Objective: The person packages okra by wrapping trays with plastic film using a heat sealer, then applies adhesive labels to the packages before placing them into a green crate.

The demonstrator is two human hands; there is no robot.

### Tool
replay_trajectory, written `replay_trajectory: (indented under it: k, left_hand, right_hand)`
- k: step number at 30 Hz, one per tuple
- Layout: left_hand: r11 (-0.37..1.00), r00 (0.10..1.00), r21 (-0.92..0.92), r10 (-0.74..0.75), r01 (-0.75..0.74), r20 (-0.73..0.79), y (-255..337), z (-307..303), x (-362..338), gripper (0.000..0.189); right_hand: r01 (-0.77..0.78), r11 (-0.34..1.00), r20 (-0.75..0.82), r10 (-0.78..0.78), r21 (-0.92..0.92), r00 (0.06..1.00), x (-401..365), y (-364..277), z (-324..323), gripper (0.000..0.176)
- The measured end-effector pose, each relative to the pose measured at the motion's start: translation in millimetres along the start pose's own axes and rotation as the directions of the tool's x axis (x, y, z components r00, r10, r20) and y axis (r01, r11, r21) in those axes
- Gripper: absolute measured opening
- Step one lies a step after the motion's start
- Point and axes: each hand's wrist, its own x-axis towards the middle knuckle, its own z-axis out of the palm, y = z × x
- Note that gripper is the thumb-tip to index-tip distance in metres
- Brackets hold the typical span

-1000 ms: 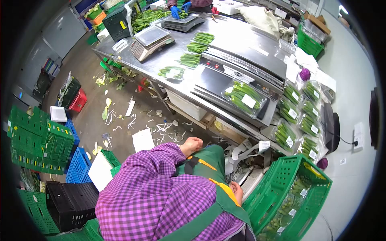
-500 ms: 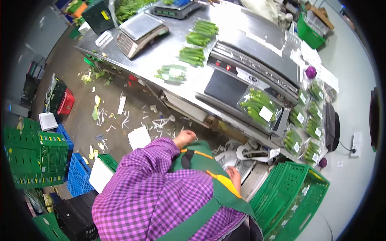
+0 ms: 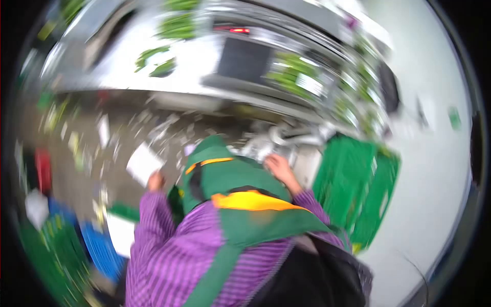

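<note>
My left hand hangs low on the left, over a white flat piece that lies lower down near the floor; blur hides its fingers. My right hand is in front of my green apron, fingers loosely apart and nothing visible in them. Ahead, on a steel table, stands a wrapping machine with a red-lit display. A wrapped pack of long green vegetables with a white label rests on its right part. Several more bundles of green vegetables lie to the left of the machine.
Green crates stand close on my right. Labelled packs sit at the table's right end, by a white wall. Litter is strewn over the floor. A blue crate and green crates are at lower left.
My view has swung and blurred; the table now sits higher. My left hand has moved out to the left, away from the apron front. My right hand has come forward along the apron.
</note>
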Motion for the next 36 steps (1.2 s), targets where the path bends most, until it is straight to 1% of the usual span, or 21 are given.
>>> replay_trajectory:
  k: [1,2,3,4,8,10,13,14,15,16,17,18,20,22,23,25,26,27,28,32,36]
  left_hand:
    - [0.998,0.991,-0.013,-0.054,0.056,0.119,12,-10,-16,0.033]
    - [0.962,0.978,0.175,-0.201,0.208,-0.060,8,5,-32,0.027]
    - [0.905,0.966,0.338,-0.231,0.258,-0.118,20,18,-47,0.027]
    - [0.865,0.967,0.433,-0.240,0.253,-0.085,38,32,-36,0.026]
    - [0.691,0.971,0.717,-0.219,0.086,0.095,125,125,24,0.026]
    - [0.603,0.958,0.796,-0.201,-0.042,0.203,161,186,45,0.026]
    - [0.482,0.917,0.849,-0.199,-0.217,0.347,194,270,64,0.025]
    - [0.442,0.900,0.857,-0.205,-0.265,0.384,200,296,67,0.025]
    - [0.402,0.879,0.859,-0.216,-0.316,0.425,202,321,68,0.025]
    - [0.365,0.859,0.858,-0.229,-0.361,0.458,204,347,65,0.025]
    - [0.332,0.834,0.850,-0.244,-0.408,0.496,203,370,65,0.025]
    - [0.296,0.814,0.846,-0.263,-0.443,0.518,203,388,63,0.025]
    - [0.237,0.774,0.830,-0.300,-0.505,0.557,198,420,55,0.025]
    - [0.179,0.738,0.810,-0.340,-0.558,0.583,188,447,43,0.025]
    - [0.155,0.719,0.799,-0.363,-0.581,0.593,183,459,33,0.025]
    - [0.104,0.681,0.774,-0.413,-0.624,0.605,171,477,23,0.024]
    - [0.079,0.661,0.758,-0.437,-0.647,0.610,162,485,20,0.024]
    - [0.061,0.640,0.742,-0.462,-0.667,0.613,154,492,12,0.024]
    - [0.039,0.622,0.726,-0.486,-0.686,0.614,146,499,5,0.024]
    - [-0.033,0.536,0.640,-0.580,-0.768,0.614,121,521,-20,0.024]
    - [-0.089,0.440,0.528,-0.677,-0.844,0.590,100,547,-46,0.024]
  right_hand:
    - [0.049,0.994,-0.082,-0.057,-0.093,0.995,1,-15,-2,0.028]
    - [0.026,0.995,-0.141,-0.039,-0.093,0.989,5,-10,-1,0.028]
    - [0.003,1.000,-0.205,-0.007,-0.018,0.979,17,15,7,0.026]
    - [-0.017,0.998,-0.322,0.036,0.061,0.946,-3,-15,-1,0.025]
    - [-0.102,0.977,-0.568,0.192,0.186,0.800,-47,32,22,0.023]
    - [-0.225,0.964,-0.505,0.266,0.141,0.821,-73,68,41,0.025]
    - [-0.341,0.866,-0.710,0.496,0.365,0.499,-135,113,106,0.026]
    - [-0.386,0.804,-0.729,0.582,0.452,0.360,-152,133,138,0.026]
    - [-0.369,0.691,-0.644,0.719,0.621,0.261,-179,138,164,0.026]
    - [-0.518,0.761,-0.786,0.569,0.391,0.243,-189,185,218,0.025]
    - [-0.533,0.507,-0.551,0.830,0.678,0.089,-214,156,233,0.024]
    - [-0.551,0.438,-0.511,0.859,0.710,0.025,-229,151,266,0.023]
    - [-0.666,0.363,-0.488,0.873,0.652,-0.001,-239,160,346,0.023]
    - [-0.799,0.299,-0.379,0.920,0.521,0.097,-235,152,397,0.023]
    - [-0.683,0.116,-0.190,0.981,0.721,-0.035,-190,212,457,0.031]
    - [-0.590,-0.018,0.036,0.999,0.807,0.019,-176,154,435,0.029]
    - [-0.609,0.051,0.085,0.978,0.792,0.191,-202,77,366,0.032]
    - [-0.506,0.033,0.103,0.966,0.862,0.238,-172,95,377,0.035]
    - [-0.546,0.394,-0.193,0.901,0.739,0.389,-156,101,374,0.036]
    - [-0.476,0.363,-0.248,0.925,0.801,0.288,-158,107,342,0.034]
    - [-0.315,0.258,-0.245,0.966,0.913,0.081,-200,96,297,0.031]
